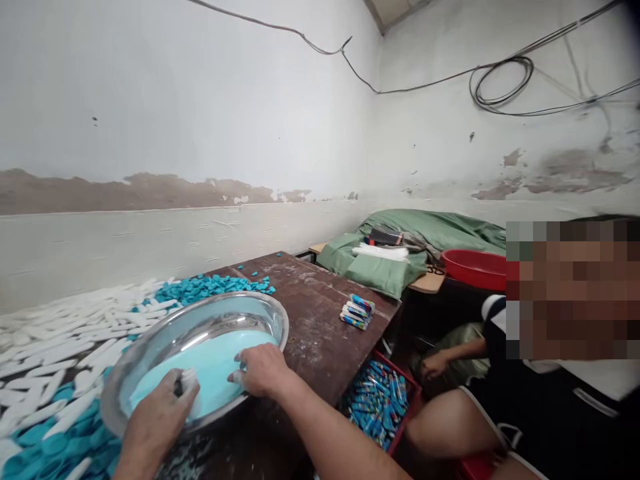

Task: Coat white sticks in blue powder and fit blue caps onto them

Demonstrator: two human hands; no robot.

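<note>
I count one bowl (227, 309), mouth up, long axis running lower-left to upper-right. My right hand (263, 369) has fingers parted — whether my left hand (163, 408) grips anything, I cannot tell.

A pale left wall (175, 100) and right wall (440, 133) meet in a far corner, under a small stretch of ceiling (400, 10). Brownish bare patches break the paint on both, and a whitish covering (190, 240) lines the lower left wall. Dark cable (285, 28) sags across the walls, with a loose coil (495, 102) at right. A scuffed brown table (320, 287) stands near; far right, green cloth (440, 227) drapes beside a red basin (473, 267). The light is soft.
</note>
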